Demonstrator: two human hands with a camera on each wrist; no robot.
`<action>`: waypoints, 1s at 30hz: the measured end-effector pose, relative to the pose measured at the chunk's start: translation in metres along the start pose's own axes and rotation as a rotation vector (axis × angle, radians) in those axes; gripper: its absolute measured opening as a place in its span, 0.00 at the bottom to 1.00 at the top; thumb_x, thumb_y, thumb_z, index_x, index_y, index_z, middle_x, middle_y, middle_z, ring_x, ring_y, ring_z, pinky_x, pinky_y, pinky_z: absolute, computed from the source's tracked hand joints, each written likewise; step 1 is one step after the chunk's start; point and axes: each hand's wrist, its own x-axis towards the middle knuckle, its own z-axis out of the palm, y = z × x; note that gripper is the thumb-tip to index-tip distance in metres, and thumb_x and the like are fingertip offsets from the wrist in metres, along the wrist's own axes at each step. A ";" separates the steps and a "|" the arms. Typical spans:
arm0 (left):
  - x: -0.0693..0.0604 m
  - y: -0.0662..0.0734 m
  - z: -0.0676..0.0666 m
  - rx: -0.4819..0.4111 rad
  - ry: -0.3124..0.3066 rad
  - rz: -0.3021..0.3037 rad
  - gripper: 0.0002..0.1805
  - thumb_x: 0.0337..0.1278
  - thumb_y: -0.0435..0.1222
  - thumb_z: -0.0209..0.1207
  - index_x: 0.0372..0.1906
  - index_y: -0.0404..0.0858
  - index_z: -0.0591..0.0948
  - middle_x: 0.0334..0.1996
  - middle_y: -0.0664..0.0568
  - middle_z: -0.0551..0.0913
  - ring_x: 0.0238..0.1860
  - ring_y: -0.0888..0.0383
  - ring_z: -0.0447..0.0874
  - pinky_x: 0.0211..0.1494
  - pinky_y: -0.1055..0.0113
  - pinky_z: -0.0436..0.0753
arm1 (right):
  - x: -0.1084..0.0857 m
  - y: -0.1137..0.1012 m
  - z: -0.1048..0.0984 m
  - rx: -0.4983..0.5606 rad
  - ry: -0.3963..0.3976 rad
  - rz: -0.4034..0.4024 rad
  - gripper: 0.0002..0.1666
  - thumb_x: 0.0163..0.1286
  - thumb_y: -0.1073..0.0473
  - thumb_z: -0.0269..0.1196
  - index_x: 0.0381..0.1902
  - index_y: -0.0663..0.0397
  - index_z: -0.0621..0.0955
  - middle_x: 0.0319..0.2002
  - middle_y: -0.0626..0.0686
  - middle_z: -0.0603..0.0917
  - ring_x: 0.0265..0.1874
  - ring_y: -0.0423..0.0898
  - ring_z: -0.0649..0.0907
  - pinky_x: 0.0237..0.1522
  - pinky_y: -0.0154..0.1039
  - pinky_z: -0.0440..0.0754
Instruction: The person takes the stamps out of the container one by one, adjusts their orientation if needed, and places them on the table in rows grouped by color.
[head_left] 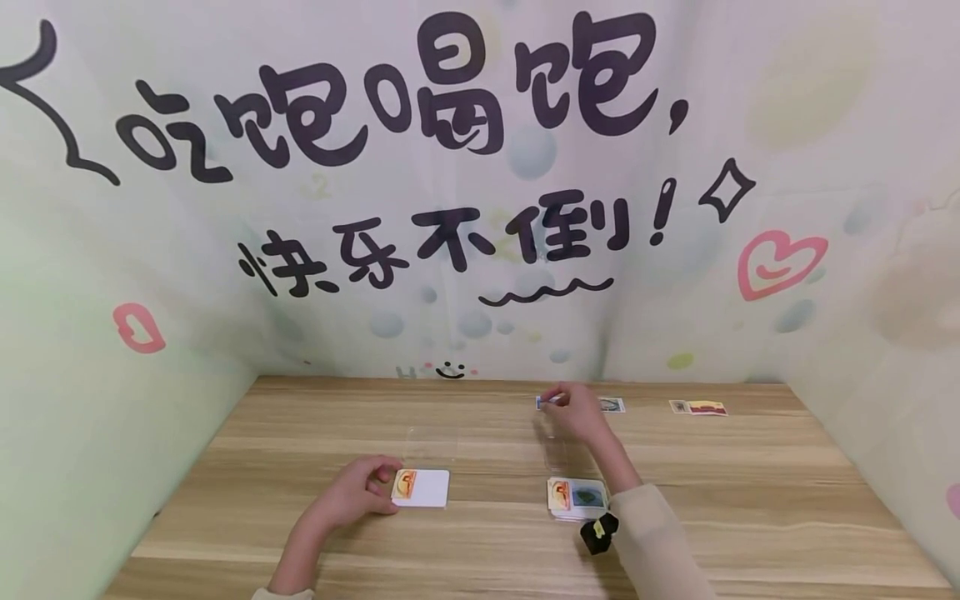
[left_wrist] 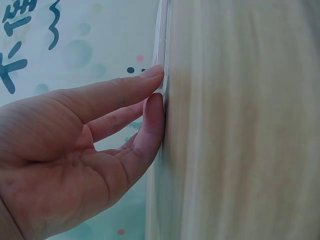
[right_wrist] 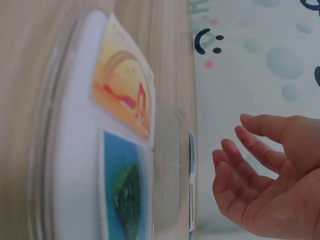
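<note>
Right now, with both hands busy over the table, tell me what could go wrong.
The right sleeve is close to the card stack and could knock it askew. The blue stamp lies flat near the right hand, so may bend if lifted clumsily. If the left hand jerks the white card, its orange stamp might slip.

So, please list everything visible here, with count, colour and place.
Table: one, light brown, foreground
Walls: three, pale, printed, around table
Card: one, white and orange, left of centre
Card pile: one, white, orange and blue-green, right
Clear sheets: apparently two, colourless, behind both
Stamps: at least four, mixed colours, table's back
Gadget: one, black, near card pile
Sleeves: two, cream, bottom
Left hand: one, bare, at card's edge
Right hand: one, bare, near stamps
</note>
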 end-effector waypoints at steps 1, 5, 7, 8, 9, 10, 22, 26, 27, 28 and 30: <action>0.000 0.000 0.000 -0.002 -0.001 -0.001 0.30 0.48 0.20 0.73 0.59 0.20 0.78 0.44 0.41 0.77 0.37 0.55 0.78 0.38 0.70 0.80 | -0.001 -0.001 0.001 0.002 0.004 -0.006 0.08 0.69 0.65 0.68 0.41 0.67 0.86 0.34 0.60 0.87 0.34 0.51 0.84 0.32 0.39 0.77; -0.001 0.001 0.000 -0.003 0.001 -0.004 0.30 0.48 0.20 0.73 0.59 0.20 0.78 0.44 0.41 0.77 0.37 0.55 0.78 0.38 0.70 0.79 | -0.004 -0.004 0.004 0.007 0.019 -0.029 0.08 0.68 0.66 0.68 0.41 0.68 0.86 0.35 0.61 0.87 0.37 0.55 0.85 0.34 0.39 0.79; -0.001 0.001 0.000 -0.002 0.002 -0.004 0.30 0.48 0.20 0.73 0.59 0.20 0.78 0.44 0.41 0.77 0.37 0.55 0.78 0.38 0.70 0.79 | -0.006 -0.007 0.005 0.014 0.022 -0.029 0.07 0.68 0.66 0.68 0.41 0.68 0.86 0.36 0.61 0.87 0.38 0.54 0.85 0.34 0.38 0.79; -0.001 0.001 0.000 -0.001 0.003 -0.004 0.30 0.48 0.20 0.74 0.59 0.20 0.78 0.44 0.41 0.77 0.37 0.55 0.78 0.38 0.70 0.79 | -0.007 -0.008 0.005 0.020 0.021 -0.027 0.07 0.69 0.66 0.68 0.41 0.67 0.86 0.36 0.61 0.87 0.38 0.54 0.85 0.34 0.38 0.79; -0.001 0.001 0.000 -0.001 0.003 -0.003 0.30 0.47 0.20 0.74 0.59 0.20 0.78 0.44 0.41 0.77 0.37 0.55 0.78 0.38 0.70 0.79 | -0.009 -0.010 0.005 0.022 0.018 -0.024 0.08 0.69 0.66 0.68 0.42 0.67 0.86 0.36 0.61 0.87 0.37 0.53 0.84 0.33 0.38 0.78; -0.001 0.001 0.000 0.000 0.003 -0.004 0.30 0.47 0.20 0.74 0.59 0.20 0.78 0.44 0.41 0.77 0.37 0.55 0.78 0.38 0.70 0.79 | -0.009 -0.011 0.005 0.027 0.017 -0.016 0.08 0.69 0.66 0.68 0.42 0.67 0.86 0.36 0.60 0.86 0.37 0.53 0.84 0.33 0.37 0.78; -0.001 0.000 0.000 -0.002 -0.006 0.006 0.30 0.48 0.20 0.73 0.60 0.19 0.78 0.44 0.41 0.77 0.37 0.55 0.78 0.38 0.70 0.79 | -0.019 -0.016 0.013 0.052 0.003 -0.011 0.07 0.72 0.64 0.68 0.43 0.64 0.86 0.37 0.59 0.86 0.38 0.53 0.84 0.32 0.39 0.77; -0.001 0.000 0.000 -0.007 -0.006 0.006 0.30 0.48 0.20 0.73 0.59 0.19 0.78 0.44 0.41 0.77 0.37 0.55 0.78 0.37 0.70 0.79 | -0.020 -0.019 0.016 0.052 0.008 -0.021 0.07 0.71 0.65 0.69 0.43 0.64 0.86 0.37 0.59 0.85 0.38 0.53 0.83 0.32 0.38 0.77; -0.001 0.000 0.000 -0.007 -0.006 0.005 0.30 0.48 0.20 0.73 0.59 0.20 0.78 0.44 0.41 0.77 0.37 0.55 0.78 0.37 0.70 0.79 | -0.020 -0.020 0.017 0.055 0.010 -0.019 0.07 0.71 0.65 0.69 0.43 0.64 0.86 0.36 0.58 0.85 0.38 0.53 0.83 0.33 0.38 0.77; -0.001 0.000 0.000 -0.006 -0.006 0.004 0.30 0.48 0.20 0.73 0.59 0.20 0.78 0.44 0.41 0.77 0.37 0.55 0.78 0.37 0.70 0.79 | -0.021 -0.021 0.017 0.054 0.011 -0.022 0.07 0.70 0.65 0.69 0.43 0.64 0.86 0.36 0.58 0.85 0.38 0.53 0.83 0.33 0.38 0.77; 0.000 0.000 0.000 -0.006 -0.006 0.005 0.30 0.47 0.20 0.73 0.59 0.20 0.78 0.44 0.41 0.77 0.37 0.55 0.78 0.37 0.70 0.79 | -0.021 -0.022 0.019 0.059 0.010 -0.025 0.07 0.70 0.65 0.69 0.43 0.64 0.87 0.35 0.58 0.85 0.37 0.52 0.83 0.33 0.39 0.77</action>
